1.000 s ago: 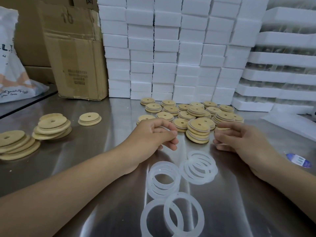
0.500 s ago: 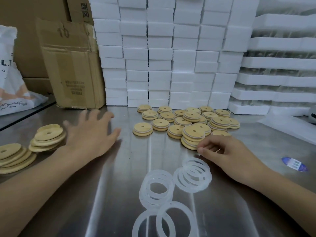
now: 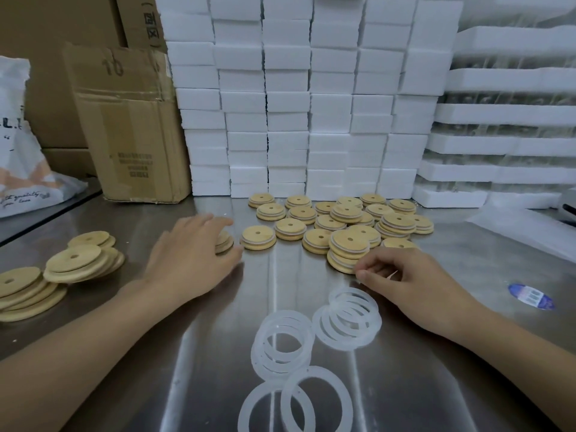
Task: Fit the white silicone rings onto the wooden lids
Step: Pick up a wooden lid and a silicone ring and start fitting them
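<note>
The fingers (image 3: pixel 367 265) of the right hand (image 3: pixel 411 283) are curled together, thumb and forefinger pinched on a thin white ring (image 3: pixel 393 273) that shows only partly under the palm, at the near edge of the lid cluster (image 3: pixel 343 222). The fingertips lie just beside the nearest stack of lids (image 3: pixel 348 249), whose members carry white rings in their edge grooves. The left hand (image 3: pixel 190 260) lies to the left of the cluster, palm down, fingers spread and slightly blurred, over a small stack of lids (image 3: pixel 225 241); the pictures do not show whether it grips them. One single lid (image 3: pixel 258 237) with a white ring on its edge lies just right of that stack, at the left edge of the cluster. Nearer the person than the cluster, loose silicone rings (image 3: pixel 347 322) lie in overlapping piles on the steel table (image 3: pixel 467 353). Well to the left of the cluster stand two fanned stacks of wider wooden discs (image 3: pixel 78 265). Behind the cluster rises a wall of white foam blocks (image 3: pixel 311 98); a cardboard box (image 3: pixel 131 126) stands to the left of that wall, and a blue-and-white label (image 3: pixel 531 296) lies on the table to the right of the right hand.
</note>
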